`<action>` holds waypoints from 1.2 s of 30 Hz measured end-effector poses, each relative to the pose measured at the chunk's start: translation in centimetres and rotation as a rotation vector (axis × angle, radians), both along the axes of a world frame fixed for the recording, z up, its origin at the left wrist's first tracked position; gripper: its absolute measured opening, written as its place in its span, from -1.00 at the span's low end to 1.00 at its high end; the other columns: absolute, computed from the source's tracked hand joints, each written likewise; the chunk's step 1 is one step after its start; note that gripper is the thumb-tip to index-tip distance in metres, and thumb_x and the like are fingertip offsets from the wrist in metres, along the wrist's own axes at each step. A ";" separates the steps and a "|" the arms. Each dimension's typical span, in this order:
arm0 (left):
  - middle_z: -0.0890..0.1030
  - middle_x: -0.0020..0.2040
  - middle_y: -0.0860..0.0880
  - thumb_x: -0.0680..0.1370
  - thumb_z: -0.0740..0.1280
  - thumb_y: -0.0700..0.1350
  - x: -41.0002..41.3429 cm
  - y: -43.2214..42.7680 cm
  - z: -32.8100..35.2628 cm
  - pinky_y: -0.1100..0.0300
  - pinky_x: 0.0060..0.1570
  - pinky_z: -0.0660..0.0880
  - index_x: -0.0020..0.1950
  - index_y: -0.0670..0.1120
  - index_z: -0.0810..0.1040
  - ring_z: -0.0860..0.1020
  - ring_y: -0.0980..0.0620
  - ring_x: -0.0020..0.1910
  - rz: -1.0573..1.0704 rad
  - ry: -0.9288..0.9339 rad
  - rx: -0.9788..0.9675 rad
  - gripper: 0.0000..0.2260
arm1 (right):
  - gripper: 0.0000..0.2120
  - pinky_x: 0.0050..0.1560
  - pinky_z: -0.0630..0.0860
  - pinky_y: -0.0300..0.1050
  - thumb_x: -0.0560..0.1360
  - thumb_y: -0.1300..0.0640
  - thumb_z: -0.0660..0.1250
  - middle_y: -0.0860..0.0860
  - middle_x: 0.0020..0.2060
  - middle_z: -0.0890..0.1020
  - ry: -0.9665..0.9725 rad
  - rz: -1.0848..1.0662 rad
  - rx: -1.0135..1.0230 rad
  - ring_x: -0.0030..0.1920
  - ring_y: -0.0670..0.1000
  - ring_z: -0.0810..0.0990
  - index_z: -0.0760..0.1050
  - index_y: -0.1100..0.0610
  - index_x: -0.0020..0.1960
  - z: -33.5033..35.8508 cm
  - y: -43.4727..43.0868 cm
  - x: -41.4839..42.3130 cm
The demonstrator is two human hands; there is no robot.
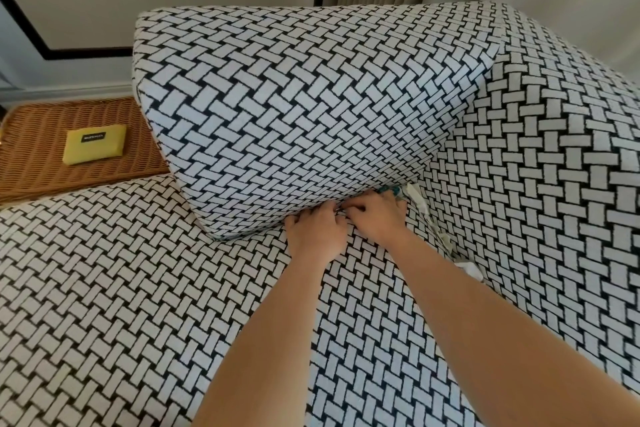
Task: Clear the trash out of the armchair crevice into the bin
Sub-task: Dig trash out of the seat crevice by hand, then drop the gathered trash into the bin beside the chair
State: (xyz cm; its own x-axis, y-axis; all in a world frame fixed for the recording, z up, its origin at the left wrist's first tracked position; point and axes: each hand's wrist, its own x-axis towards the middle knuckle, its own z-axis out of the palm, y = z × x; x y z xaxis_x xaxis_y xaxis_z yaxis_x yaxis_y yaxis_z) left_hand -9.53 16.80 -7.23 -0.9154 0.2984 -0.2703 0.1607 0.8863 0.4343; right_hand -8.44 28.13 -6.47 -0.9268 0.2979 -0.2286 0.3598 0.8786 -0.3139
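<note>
The armchair (138,288) fills most of what I can see from here, all black-and-white basketweave. Its big back cushion (294,107) leans on the seat, and the chair arm (554,184) rises on the person's right. Beyond it is a wicker table (41,156) with a yellow pouch (94,148) lying flat on top. No bin is in sight.

The 2 hands meet at the cushion's lower edge. The left hand (317,234) lies palm-down with its fingertips tucked under the cushion. The right hand (375,215) sits just beside it with its fingers bent into the gap. I cannot tell whether either hand has hold of anything.

The trash is wedged in the crevice. A teal wrapper (389,191) pokes out right at the right hand's knuckles. White paper scraps (417,199) trail along the seam by the chair arm.

To do this well, I'd say the left hand should lift the cushion edge so the gap opens. The right can then pinch the wrapper low and draw it out slowly, since the thin paper looks likely to tear.
</note>
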 end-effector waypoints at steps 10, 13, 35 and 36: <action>0.64 0.06 0.06 0.57 0.24 -0.14 0.4 -0.8 -0.1 0.03 0.17 0.44 0.11 0.00 0.59 0.58 0.03 0.02 0.200 0.056 0.458 -0.81 | -0.72 0.18 0.16 0.00 0.50 -0.20 0.18 -0.07 0.10 0.58 0.153 0.056 0.056 0.22 0.09 0.31 0.54 -0.14 0.09 -0.7 -0.1 1.2; 0.66 -0.07 0.02 0.56 0.26 -0.17 0.4 -1.2 -0.2 0.03 0.02 0.54 0.03 -0.09 0.62 0.60 0.03 -0.09 0.215 0.046 0.576 -0.85 | -0.71 0.16 0.19 -0.03 0.53 -0.16 0.18 -0.10 0.15 0.56 0.240 0.086 0.079 0.19 0.05 0.35 0.55 -0.09 0.13 -0.8 -0.8 1.9; 0.62 -0.03 -0.05 0.57 0.27 -0.10 7.4 -16.8 5.8 0.40 -0.35 0.51 0.03 -0.15 0.56 0.60 0.17 -0.25 0.450 -0.210 0.589 -0.85 | -0.88 -0.42 0.36 -0.36 0.54 0.18 0.25 -0.07 -0.36 0.53 0.230 -0.077 -0.701 -0.38 -0.14 0.44 0.52 0.11 -0.15 3.8 -17.8 8.2; 0.62 -0.07 -0.03 0.56 0.28 -0.10 7.3 -18.2 6.5 0.44 -0.41 0.46 0.03 -0.16 0.56 0.59 0.23 -0.29 0.446 -0.204 0.584 -0.85 | -0.88 -0.43 0.33 -0.39 0.54 0.19 0.24 -0.08 -0.35 0.52 0.211 -0.045 -0.708 -0.38 -0.15 0.43 0.51 0.11 -0.14 4.4 -19.0 7.8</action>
